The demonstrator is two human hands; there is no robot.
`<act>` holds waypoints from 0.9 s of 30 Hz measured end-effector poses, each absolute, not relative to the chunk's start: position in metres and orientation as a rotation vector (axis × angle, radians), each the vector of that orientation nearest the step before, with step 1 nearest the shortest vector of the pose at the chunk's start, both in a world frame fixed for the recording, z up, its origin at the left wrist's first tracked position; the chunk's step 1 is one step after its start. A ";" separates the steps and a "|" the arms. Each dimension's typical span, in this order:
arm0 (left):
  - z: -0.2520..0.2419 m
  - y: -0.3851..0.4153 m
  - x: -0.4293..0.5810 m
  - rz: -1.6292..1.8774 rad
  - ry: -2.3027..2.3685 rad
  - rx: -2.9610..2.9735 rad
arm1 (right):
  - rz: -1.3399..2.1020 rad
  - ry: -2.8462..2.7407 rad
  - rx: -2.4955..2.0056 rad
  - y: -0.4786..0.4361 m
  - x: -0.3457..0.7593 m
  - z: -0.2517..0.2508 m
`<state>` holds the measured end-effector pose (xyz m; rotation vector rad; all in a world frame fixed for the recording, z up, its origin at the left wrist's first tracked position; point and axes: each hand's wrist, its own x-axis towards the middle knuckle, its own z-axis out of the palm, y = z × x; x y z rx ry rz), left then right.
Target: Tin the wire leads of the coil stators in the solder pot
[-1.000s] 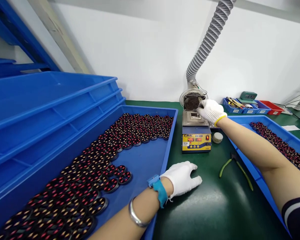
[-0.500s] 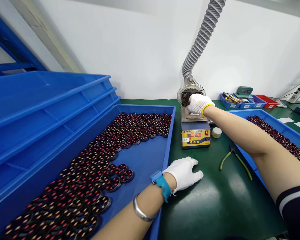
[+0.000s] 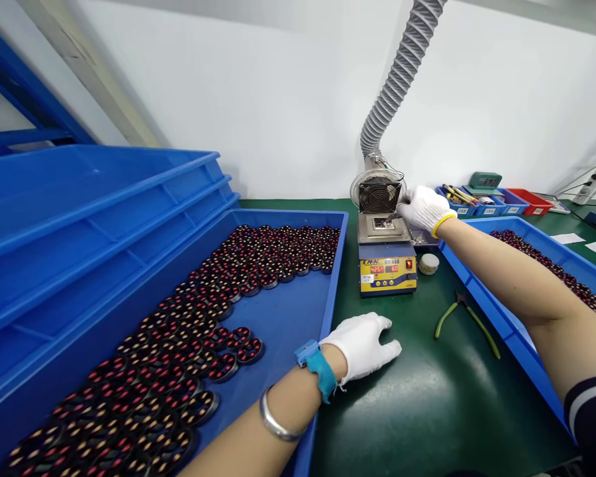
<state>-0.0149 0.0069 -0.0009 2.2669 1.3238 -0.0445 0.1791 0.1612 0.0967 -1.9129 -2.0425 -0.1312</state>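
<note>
My left hand (image 3: 366,348), in a white glove, rests on the green table beside the tray's right wall. Its thumb stands apart from the fingers, and nothing is in it. My right hand (image 3: 421,208), gloved in white with a yellow cuff, is at the right edge of a solder pot (image 3: 388,270) with a yellow front panel. Its fingers are closed, and a thin dark piece seems to reach from them over the shiny square bath (image 3: 383,223); what it is I cannot make out. Behind the bath stands a black fan grille (image 3: 379,197).
On the left, a blue tray (image 3: 342,255) holds many round black parts (image 3: 251,350) beneath stacked blue trays (image 3: 144,222). Green-handled cutters (image 3: 459,301) and a round whitish tin (image 3: 428,264) lie right of the pot. Another blue tray (image 3: 477,285) stands at right. A grey hose (image 3: 400,76) hangs above.
My right hand has drawn back rightward from over the bath, uncovering the bath and fan grille. My left hand has stayed nearly still.
</note>
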 end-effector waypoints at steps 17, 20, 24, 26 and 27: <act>0.006 0.006 -0.014 -0.098 1.350 2.235 | 0.573 -1.702 -1.783 0.159 0.208 0.038; 0.007 0.006 -0.014 -0.107 1.343 2.231 | 0.689 -1.624 -1.722 0.161 0.205 0.028; 0.006 0.006 -0.014 -0.114 1.338 2.238 | 0.746 -1.560 -1.679 0.159 0.203 0.020; 0.005 0.007 -0.014 -0.114 1.339 2.244 | 0.754 -1.546 -1.672 0.157 0.204 0.019; 0.004 0.007 -0.014 -0.113 1.339 2.247 | 0.755 -1.544 -1.671 0.156 0.205 0.019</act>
